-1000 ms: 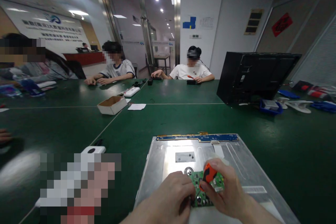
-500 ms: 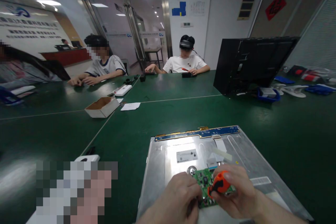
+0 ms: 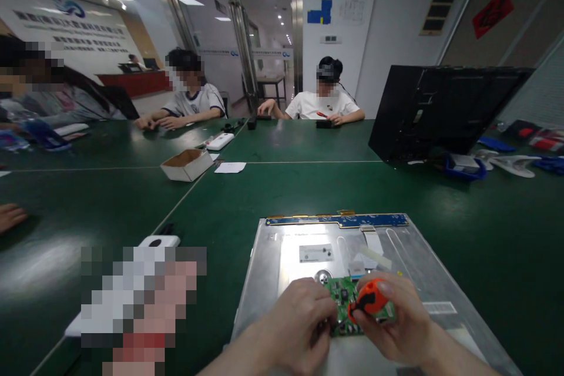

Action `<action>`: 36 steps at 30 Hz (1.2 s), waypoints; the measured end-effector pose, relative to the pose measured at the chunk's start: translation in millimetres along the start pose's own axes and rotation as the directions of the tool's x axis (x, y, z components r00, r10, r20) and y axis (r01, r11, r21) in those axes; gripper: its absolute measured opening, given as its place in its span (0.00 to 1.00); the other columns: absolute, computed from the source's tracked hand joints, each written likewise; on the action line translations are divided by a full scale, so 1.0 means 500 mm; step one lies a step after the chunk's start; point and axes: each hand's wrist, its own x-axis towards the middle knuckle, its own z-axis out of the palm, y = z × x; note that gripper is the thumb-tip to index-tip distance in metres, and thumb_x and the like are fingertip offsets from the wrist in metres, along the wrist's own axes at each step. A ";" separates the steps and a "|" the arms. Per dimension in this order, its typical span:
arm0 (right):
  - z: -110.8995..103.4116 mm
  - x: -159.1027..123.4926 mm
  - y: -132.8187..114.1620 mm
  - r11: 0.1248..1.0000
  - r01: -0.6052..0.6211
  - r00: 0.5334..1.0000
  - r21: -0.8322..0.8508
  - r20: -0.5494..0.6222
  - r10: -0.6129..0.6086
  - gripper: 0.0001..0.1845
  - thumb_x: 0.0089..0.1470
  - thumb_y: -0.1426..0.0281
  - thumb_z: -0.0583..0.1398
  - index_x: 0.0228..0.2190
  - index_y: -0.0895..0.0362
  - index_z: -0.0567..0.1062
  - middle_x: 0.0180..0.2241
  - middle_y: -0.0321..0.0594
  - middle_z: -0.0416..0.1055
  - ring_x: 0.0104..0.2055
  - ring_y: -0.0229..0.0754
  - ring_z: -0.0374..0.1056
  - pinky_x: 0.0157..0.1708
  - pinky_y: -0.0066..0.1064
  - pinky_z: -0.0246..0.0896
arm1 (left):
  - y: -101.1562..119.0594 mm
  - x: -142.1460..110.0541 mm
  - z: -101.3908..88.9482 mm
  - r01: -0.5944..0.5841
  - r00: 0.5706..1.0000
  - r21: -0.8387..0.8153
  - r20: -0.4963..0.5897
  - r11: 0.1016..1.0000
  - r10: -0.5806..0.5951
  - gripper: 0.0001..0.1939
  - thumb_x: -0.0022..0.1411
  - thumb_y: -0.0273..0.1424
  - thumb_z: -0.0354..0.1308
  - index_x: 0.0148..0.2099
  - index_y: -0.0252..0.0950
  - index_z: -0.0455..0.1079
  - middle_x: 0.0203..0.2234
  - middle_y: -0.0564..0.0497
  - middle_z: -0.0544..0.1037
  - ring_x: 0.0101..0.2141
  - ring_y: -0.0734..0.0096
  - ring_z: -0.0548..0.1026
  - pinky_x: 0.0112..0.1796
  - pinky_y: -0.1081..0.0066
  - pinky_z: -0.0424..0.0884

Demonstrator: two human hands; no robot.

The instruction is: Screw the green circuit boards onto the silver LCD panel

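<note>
My right hand (image 3: 399,314) is wrapped round an orange and black screwdriver handle (image 3: 372,296), which leans over a green circuit board (image 3: 343,294). The screwdriver's tip cannot be made out. At the board's left edge my left hand (image 3: 304,314) is closed, its curled fingers gripping that edge; the fingertips are partly hidden. Under the board lies a large silver metal panel (image 3: 273,264), flat on the table. Along the panel's far edge runs a narrow blue circuit strip (image 3: 374,220), with a white ribbon cable (image 3: 373,239) coming down from it.
A black monitor housing (image 3: 445,108) stands at the back right, beside a blue tray (image 3: 465,167). To the left are an open cardboard box (image 3: 187,167), a white paper (image 3: 230,168) and a white device (image 3: 163,242). Several people sit round the green table (image 3: 282,188).
The camera view has swung slightly left, so the scene sits further right. A person's hand has come into view at the left edge. My hands keep nearly the same grip and place.
</note>
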 end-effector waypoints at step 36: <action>0.003 0.015 -0.015 0.997 0.055 0.996 0.048 0.067 -0.059 0.25 0.63 0.73 0.54 0.60 0.58 0.56 0.31 0.40 0.73 0.29 0.42 0.71 0.26 0.32 0.69 | 0.027 -0.007 -0.017 0.007 0.997 -0.024 -0.083 1.000 -0.009 0.08 0.48 0.23 0.50 0.31 0.38 0.66 0.22 0.52 0.70 0.25 0.66 0.69 0.28 0.70 0.59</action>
